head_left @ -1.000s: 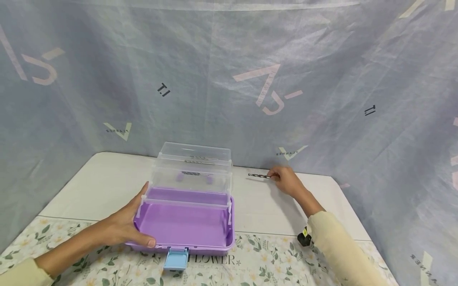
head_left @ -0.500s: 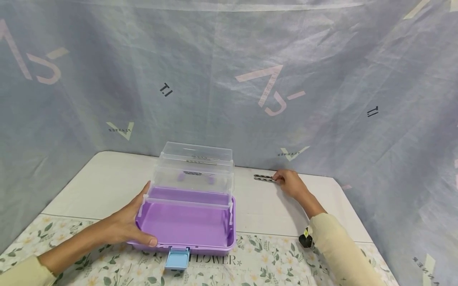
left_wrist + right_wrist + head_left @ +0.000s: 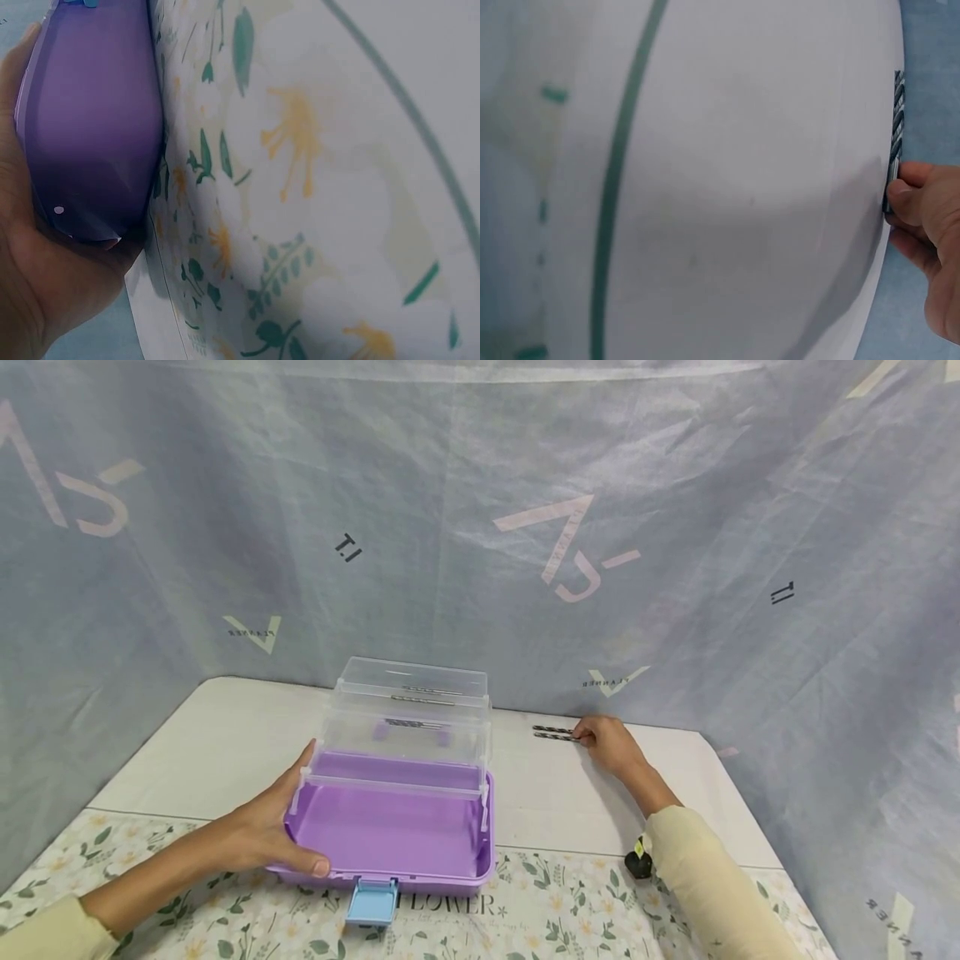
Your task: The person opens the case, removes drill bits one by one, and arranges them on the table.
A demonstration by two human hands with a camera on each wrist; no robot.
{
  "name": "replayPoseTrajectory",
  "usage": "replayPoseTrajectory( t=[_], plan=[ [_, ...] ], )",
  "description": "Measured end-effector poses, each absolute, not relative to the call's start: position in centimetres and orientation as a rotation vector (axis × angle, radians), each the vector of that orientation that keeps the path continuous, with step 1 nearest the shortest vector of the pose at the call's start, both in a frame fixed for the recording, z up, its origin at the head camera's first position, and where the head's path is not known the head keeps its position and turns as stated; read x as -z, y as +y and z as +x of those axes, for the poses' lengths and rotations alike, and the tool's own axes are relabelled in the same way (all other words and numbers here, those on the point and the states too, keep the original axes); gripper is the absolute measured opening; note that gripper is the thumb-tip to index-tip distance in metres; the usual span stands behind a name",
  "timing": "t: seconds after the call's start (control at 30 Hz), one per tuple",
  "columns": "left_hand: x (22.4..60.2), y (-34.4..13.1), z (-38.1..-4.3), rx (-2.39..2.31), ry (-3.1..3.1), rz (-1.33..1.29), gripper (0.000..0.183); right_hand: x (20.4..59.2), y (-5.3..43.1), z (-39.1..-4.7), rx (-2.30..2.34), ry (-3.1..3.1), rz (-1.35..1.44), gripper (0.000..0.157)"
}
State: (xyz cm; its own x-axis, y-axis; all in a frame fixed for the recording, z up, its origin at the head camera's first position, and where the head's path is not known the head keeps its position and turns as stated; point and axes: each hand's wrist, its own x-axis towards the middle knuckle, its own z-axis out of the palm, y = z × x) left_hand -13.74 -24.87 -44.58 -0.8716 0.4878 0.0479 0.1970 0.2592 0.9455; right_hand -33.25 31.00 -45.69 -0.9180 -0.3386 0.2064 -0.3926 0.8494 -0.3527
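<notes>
At the left end of a purple toolbox (image 3: pixel 390 835), my left hand (image 3: pixel 258 831) grips the wall, the thumb on the front rim. The left wrist view shows the same hand (image 3: pixel 45 285) curled round the box's end (image 3: pixel 97 112). Clear tiered trays (image 3: pixel 405 735) rise at the back of the box, with several thin drill bits (image 3: pixel 412 724) in them. On the white table part at the back, my right hand (image 3: pixel 611 747) pinches the shank of a spiral drill bit (image 3: pixel 553 737). A second drill bit (image 3: pixel 551 728) lies close behind it. In the right wrist view the fingers hide part of the shanks.
A light blue latch (image 3: pixel 372 903) hangs down at the box's front. A small black object with a yellow mark (image 3: pixel 639 862) lies beside the right sleeve. Behind the table hangs a grey-blue cloth (image 3: pixel 420 527). A floral mat (image 3: pixel 555 910) covers the front.
A second second ago only one bit showed at my right hand; now two lie side by side. The right hand has shifted slightly nearer and right. My left hand keeps its grip on the toolbox.
</notes>
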Motion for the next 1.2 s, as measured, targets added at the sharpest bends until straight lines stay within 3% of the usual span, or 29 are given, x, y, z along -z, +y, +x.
replayPoseTrajectory(
  t=[0.73, 1.2],
  plan=[
    [44.6, -24.8, -13.8, -1.646, 2.294, 0.647, 0.168, 44.3, 30.5, -33.1, -0.508, -2.830, 0.605, 0.026],
    [44.4, -24.9, -13.6, -1.608, 2.330, 0.583, 0.171, 41.4, 25.4, -33.1, -0.570, -2.803, 0.686, 0.024]
  ],
)
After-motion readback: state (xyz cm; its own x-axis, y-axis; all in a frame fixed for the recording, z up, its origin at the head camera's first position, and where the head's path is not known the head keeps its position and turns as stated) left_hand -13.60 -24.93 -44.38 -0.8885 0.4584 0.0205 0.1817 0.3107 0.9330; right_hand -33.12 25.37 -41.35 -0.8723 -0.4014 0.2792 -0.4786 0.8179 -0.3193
